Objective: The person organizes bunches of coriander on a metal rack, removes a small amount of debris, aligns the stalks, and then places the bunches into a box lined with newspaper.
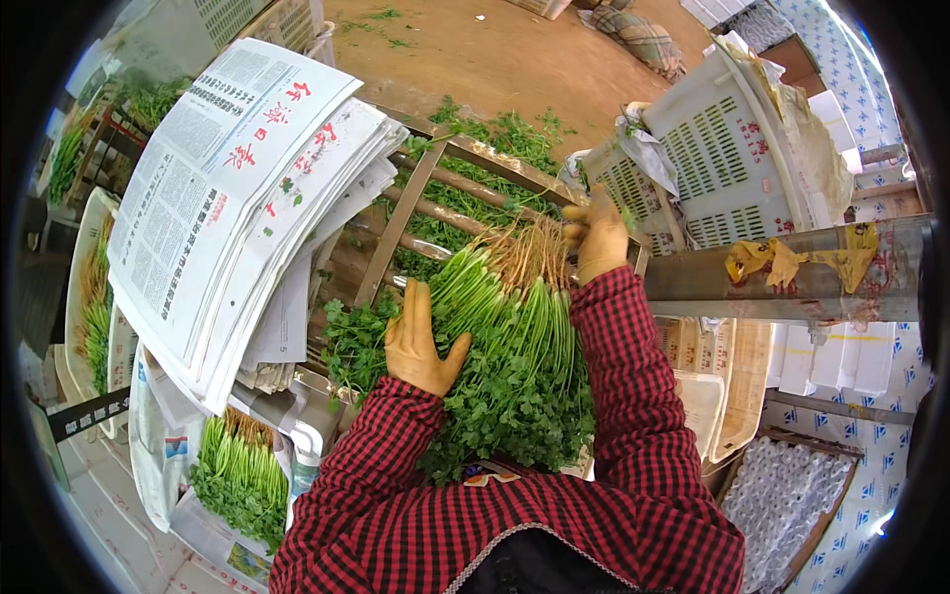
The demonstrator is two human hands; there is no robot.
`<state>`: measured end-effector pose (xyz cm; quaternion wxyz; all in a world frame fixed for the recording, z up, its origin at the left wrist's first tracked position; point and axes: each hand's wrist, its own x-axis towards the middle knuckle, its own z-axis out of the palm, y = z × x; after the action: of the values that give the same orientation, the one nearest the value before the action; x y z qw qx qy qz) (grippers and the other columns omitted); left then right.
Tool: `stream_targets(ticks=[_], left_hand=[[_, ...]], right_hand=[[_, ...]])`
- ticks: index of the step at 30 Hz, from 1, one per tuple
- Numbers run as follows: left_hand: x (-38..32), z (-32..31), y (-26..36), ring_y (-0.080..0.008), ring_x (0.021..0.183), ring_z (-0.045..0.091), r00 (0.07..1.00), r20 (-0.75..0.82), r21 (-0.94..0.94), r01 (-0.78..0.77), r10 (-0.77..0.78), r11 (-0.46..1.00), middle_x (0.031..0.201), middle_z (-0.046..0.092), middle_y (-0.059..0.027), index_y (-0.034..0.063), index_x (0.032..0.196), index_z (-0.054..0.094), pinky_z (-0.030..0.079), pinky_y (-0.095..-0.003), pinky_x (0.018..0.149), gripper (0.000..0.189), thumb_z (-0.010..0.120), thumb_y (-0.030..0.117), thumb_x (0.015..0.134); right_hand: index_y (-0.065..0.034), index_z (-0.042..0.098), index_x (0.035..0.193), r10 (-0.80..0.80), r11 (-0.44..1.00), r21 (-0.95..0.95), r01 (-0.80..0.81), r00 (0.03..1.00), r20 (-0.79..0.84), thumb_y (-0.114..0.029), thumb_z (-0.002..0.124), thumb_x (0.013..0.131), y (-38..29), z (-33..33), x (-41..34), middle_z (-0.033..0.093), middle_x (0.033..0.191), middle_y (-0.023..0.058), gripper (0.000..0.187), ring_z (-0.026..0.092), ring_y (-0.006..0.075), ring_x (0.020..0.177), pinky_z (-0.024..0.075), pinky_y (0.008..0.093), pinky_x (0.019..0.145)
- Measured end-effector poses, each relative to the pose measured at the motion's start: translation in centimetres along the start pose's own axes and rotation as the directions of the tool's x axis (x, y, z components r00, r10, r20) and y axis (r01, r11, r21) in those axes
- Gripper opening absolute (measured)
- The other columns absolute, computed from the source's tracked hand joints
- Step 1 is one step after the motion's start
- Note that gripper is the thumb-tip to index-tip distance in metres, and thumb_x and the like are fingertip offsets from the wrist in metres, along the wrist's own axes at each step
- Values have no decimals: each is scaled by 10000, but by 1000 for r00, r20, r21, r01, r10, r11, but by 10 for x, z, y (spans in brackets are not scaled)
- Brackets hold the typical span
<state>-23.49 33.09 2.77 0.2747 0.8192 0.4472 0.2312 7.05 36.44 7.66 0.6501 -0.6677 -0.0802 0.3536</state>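
A wide bunch of coriander (512, 349) lies on a metal rack (393, 230) in front of me, its brown roots (538, 249) pointing away and its leaves towards my body. My left hand (424, 341), in a tan glove, rests flat along the left side of the stems, thumb apart from the fingers. At the root end on the right is my right hand (600, 234), in a similar glove. Its fingers are bent and spread beside the roots, with nothing visibly gripped. More loose coriander leaves (356, 334) lie left of my left hand.
A thick stack of newspapers (230, 193) sits on the rack's left. Below it, another coriander bunch (241, 475) lies in a paper-lined container. Plastic crates (705, 156) stand at the right, near a taped metal beam (787, 267). Scattered greens (512, 141) cover part of the floor.
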Motion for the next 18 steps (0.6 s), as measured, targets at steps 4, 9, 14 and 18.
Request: stream_targets(ticks=[4,9,14,18], left_hand=[[3,2,3,-447,1397,455,999,-15,22,-42,42,999,1571,349,-326,-24,1577,228,413,-551,1088,1022,828,230,789],[0,6,1,-450,1370,478,999,-29,42,-43,45,998,1549,394,-316,-21,1563,283,408,-538,1082,980,827,207,779],[4,2,5,-452,1321,516,998,2,72,-56,56,996,1511,454,-296,-19,1549,316,398,-531,1091,900,791,222,823],[3,10,-3,-437,1316,527,995,-24,96,-96,99,991,1485,488,-292,-16,1531,368,396,-529,1098,850,781,236,831]], right_hand=[[-138,557,1426,51,853,-509,113,954,297,-407,703,967,3,27,-50,721,930,119,552,648,139,611,528,297,522],[-200,645,1358,10,380,-794,475,856,517,-541,701,882,-18,43,-100,754,1021,157,588,738,302,938,582,384,828],[-98,596,1395,-282,586,-725,362,930,237,-342,685,964,-18,-7,-51,747,1016,130,503,720,252,892,577,385,797],[-87,560,1425,53,314,-877,364,915,399,-351,747,872,-13,-7,-32,631,1362,208,641,640,332,1208,497,407,1052]])
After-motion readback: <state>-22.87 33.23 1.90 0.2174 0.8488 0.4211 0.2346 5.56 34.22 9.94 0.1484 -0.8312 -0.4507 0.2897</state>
